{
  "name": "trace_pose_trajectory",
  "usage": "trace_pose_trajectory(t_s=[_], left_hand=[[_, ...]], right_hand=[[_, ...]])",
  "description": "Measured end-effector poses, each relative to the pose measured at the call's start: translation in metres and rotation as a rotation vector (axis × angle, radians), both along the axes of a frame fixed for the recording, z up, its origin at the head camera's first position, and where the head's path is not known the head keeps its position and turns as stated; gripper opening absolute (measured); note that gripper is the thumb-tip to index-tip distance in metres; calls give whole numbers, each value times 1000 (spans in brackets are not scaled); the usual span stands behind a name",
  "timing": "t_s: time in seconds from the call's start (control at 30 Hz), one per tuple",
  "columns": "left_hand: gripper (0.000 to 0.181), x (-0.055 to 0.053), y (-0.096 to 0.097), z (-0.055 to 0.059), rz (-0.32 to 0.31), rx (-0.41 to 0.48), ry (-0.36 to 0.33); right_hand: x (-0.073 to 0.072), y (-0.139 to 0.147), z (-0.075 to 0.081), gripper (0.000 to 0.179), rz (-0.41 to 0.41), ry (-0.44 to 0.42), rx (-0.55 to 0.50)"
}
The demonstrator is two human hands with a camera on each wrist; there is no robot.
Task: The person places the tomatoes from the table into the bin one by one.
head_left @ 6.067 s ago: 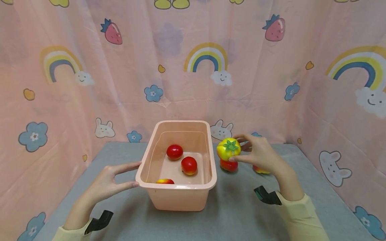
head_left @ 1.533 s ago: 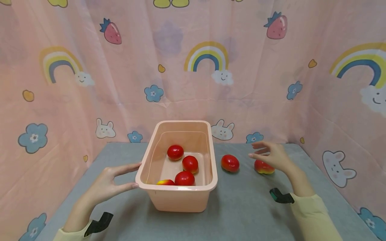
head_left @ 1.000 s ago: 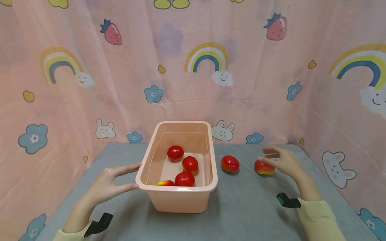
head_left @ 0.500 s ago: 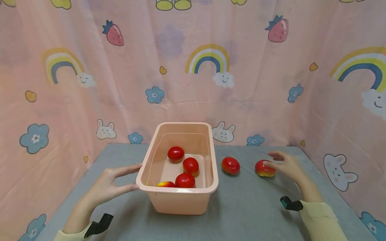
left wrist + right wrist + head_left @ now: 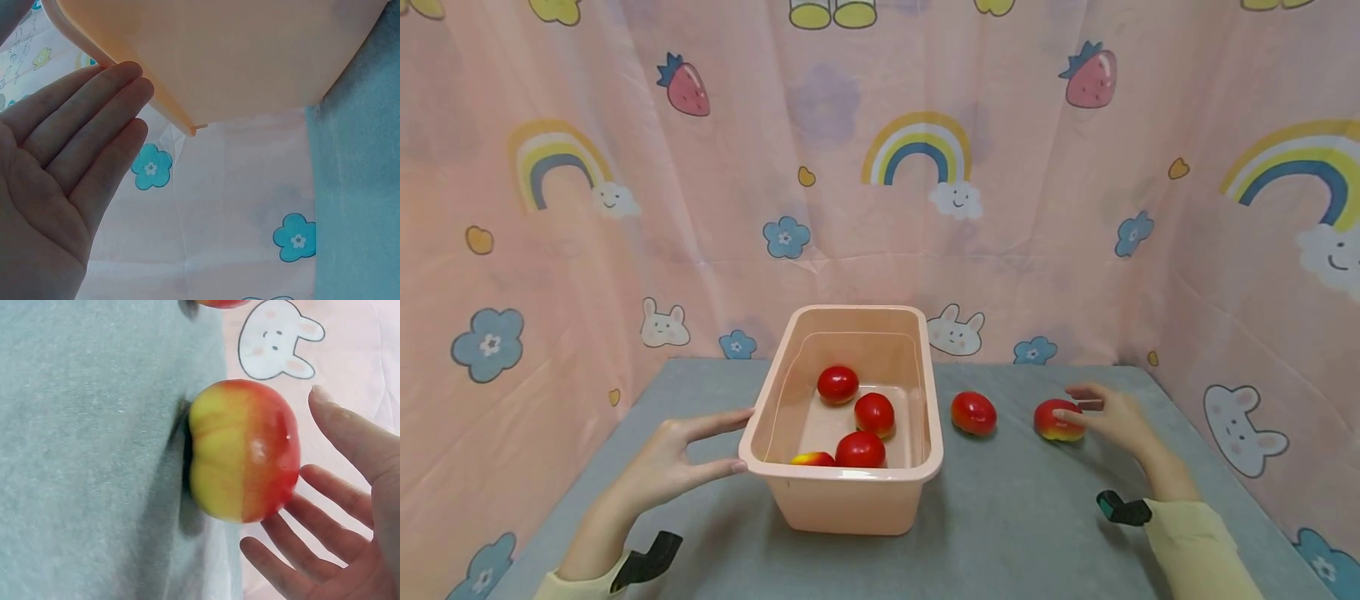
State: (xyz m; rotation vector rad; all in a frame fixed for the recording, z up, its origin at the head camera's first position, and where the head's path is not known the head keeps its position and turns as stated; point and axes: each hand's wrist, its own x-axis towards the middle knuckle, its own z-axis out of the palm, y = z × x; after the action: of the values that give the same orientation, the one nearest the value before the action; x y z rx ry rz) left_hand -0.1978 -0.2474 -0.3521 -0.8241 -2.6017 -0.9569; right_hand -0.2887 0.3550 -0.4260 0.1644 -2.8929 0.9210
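Note:
My left hand [image 5: 666,457] rests its fingertips and thumb on the left rim of a peach-coloured plastic bin [image 5: 842,502]. The left wrist view shows that hand's fingers [image 5: 100,115] straight against the rim. Beyond the bin's right side, my right hand [image 5: 1116,421] is around a red-and-yellow apple [image 5: 1058,421] on the table. Seen from the right wrist, the apple [image 5: 244,450] has its yellow underside toward the cloth; the thumb stands apart from it and the fingers spread along its far side, some perhaps touching.
Inside the bin lie several fruits, among them a glossy red one [image 5: 861,450] near the front and a red-yellow one [image 5: 813,458] partly hidden by the rim. Another red fruit [image 5: 973,413] sits between bin and apple. A grey cloth [image 5: 1000,533] covers the table; a printed curtain [image 5: 715,217] hangs behind.
Some seconds ago my right hand held a yellow fruit with a green top beside the bin; the bin now holds one more fruit. The right hand has since moved rightward and down to the apple.

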Motion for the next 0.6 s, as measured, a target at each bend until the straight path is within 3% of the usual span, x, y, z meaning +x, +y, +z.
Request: trace_pose_trajectory(t_s=[0.23,0.6], left_hand=[[54,0,-1,0,0,-9,7],[53,-1,-1,-1,11,-7,3]], right_hand=[[-2,-2,-10,71,9,-33,-11],[-2,-2,-18,71,14,-7,0]])
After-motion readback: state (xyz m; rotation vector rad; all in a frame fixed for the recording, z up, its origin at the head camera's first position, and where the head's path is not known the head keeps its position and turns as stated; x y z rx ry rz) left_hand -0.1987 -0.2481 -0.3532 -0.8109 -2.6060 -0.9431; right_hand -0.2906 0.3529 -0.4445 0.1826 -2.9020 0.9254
